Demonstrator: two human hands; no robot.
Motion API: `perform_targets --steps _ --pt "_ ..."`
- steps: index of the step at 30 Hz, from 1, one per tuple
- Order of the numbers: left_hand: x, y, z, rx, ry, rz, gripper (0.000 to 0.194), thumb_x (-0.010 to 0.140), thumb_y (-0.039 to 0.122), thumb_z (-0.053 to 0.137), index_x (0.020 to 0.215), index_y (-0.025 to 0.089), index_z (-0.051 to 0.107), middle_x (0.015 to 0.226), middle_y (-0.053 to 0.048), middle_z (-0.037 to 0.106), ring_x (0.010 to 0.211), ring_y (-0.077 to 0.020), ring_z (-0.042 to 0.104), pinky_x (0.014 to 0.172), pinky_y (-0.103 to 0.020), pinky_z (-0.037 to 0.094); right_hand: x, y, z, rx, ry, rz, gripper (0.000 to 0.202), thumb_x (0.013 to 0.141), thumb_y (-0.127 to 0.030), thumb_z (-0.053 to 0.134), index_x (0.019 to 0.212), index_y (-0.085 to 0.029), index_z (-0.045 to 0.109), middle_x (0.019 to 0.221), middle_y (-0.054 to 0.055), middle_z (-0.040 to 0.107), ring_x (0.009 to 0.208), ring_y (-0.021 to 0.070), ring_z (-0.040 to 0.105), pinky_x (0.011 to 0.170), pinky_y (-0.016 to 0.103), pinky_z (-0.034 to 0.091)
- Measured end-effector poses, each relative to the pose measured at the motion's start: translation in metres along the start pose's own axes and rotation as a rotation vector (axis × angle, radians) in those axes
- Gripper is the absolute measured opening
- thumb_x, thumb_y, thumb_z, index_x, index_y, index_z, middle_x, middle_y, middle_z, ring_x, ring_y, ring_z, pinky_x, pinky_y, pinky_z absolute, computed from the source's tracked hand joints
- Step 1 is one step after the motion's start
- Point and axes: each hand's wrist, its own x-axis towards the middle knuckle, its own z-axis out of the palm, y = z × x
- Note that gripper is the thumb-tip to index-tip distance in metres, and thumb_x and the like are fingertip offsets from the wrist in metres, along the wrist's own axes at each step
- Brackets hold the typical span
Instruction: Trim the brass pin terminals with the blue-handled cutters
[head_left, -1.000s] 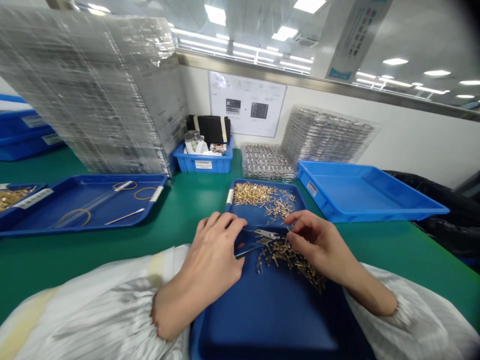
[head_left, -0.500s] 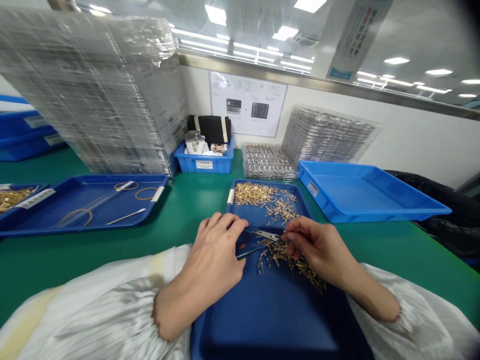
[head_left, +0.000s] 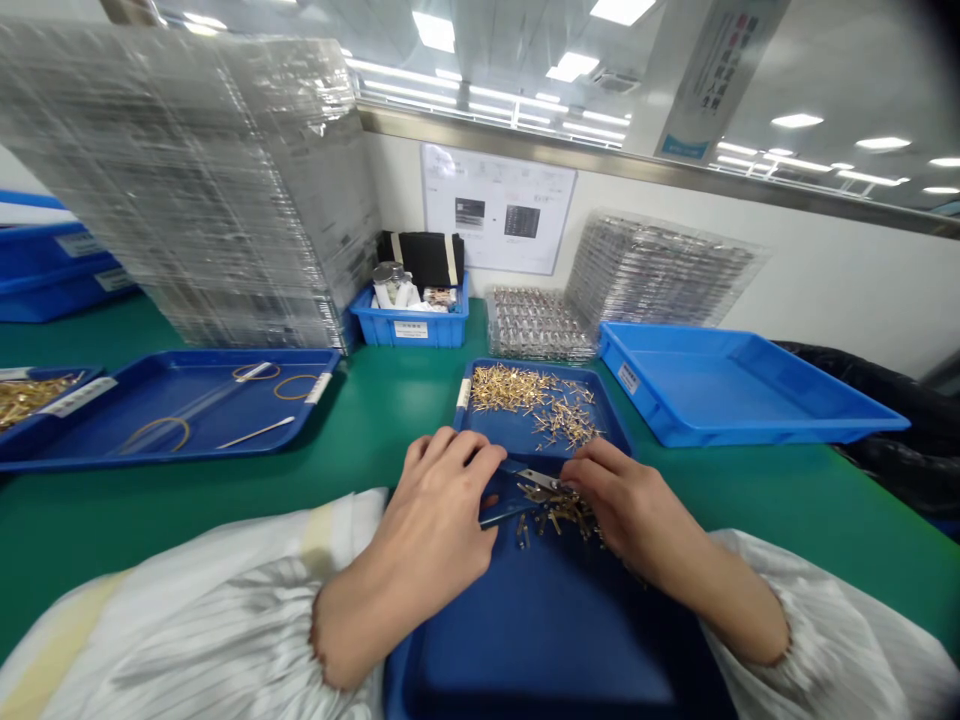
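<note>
My left hand (head_left: 439, 515) is closed around the blue handles of a pair of pliers (head_left: 537, 478), whose metal jaws point right. My right hand (head_left: 637, 515) is closed at the tip of the jaws, its fingers pinched together; what lies between them is too small to make out. Under both hands is a dark blue tray (head_left: 540, 640). A heap of small brass-coloured metal pins (head_left: 559, 515) lies in it, partly covered by my right hand and the pliers. Just beyond, a second blue tray (head_left: 495, 432) holds many loose gold pins (head_left: 510, 388).
A lighter blue tray (head_left: 750, 385) stands at the right, beside a black bag (head_left: 847, 375). Left is a tray (head_left: 202, 400) with rubber bands and a cotton swab (head_left: 256, 433). Behind stand a blue box (head_left: 409, 328), stacked clear plastic trays (head_left: 660, 270) and a tall wrapped stack (head_left: 187, 190).
My right hand has shifted slightly left and down around the jaw tip, covering more of the pins. The pliers have tilted a little; my left hand keeps its grip.
</note>
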Motion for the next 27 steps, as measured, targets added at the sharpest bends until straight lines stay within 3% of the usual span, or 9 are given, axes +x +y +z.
perform_targets --steps 5,12,20,27 --pt "-0.0006 0.0011 0.0002 0.026 -0.004 0.030 0.031 0.071 0.007 0.050 0.098 0.019 0.053 0.096 -0.005 0.055 0.090 -0.0229 0.045 0.081 -0.041 0.036 -0.0005 -0.0013 0.0010 -0.104 -0.051 -0.036 0.024 0.086 -0.004 0.034 0.086 -0.015 0.056 0.082 0.007 0.052 0.066 0.0136 0.052 0.061 0.025 0.043" --pt "-0.0005 0.0030 -0.0010 0.049 0.007 -0.014 0.026 0.070 0.009 0.051 0.094 0.017 0.054 0.091 -0.006 0.055 0.085 -0.0235 0.047 0.076 -0.041 0.041 0.0034 -0.0026 -0.0024 0.217 0.117 0.140 0.009 0.084 -0.013 0.048 0.082 -0.017 0.056 0.076 0.002 0.056 0.067 0.0126 0.053 0.061 0.023 0.040" --pt "-0.0010 0.0014 0.0008 0.035 0.040 0.023 0.027 0.072 0.006 0.049 0.097 0.016 0.054 0.093 -0.006 0.054 0.087 -0.0223 0.045 0.080 -0.041 0.039 0.0038 -0.0048 -0.0021 0.330 0.082 0.207 0.013 0.080 -0.013 0.048 0.074 -0.016 0.059 0.064 -0.001 0.055 0.055 0.0099 0.048 0.051 0.020 0.036" --pt "-0.0011 0.0014 0.0016 0.042 0.024 -0.004 0.027 0.072 0.009 0.050 0.098 0.017 0.054 0.091 -0.006 0.054 0.086 -0.0227 0.046 0.078 -0.040 0.040 0.0033 -0.0018 -0.0009 0.340 0.069 0.228 0.013 0.079 -0.012 0.049 0.077 -0.018 0.061 0.069 -0.002 0.058 0.061 0.0102 0.052 0.055 0.020 0.037"
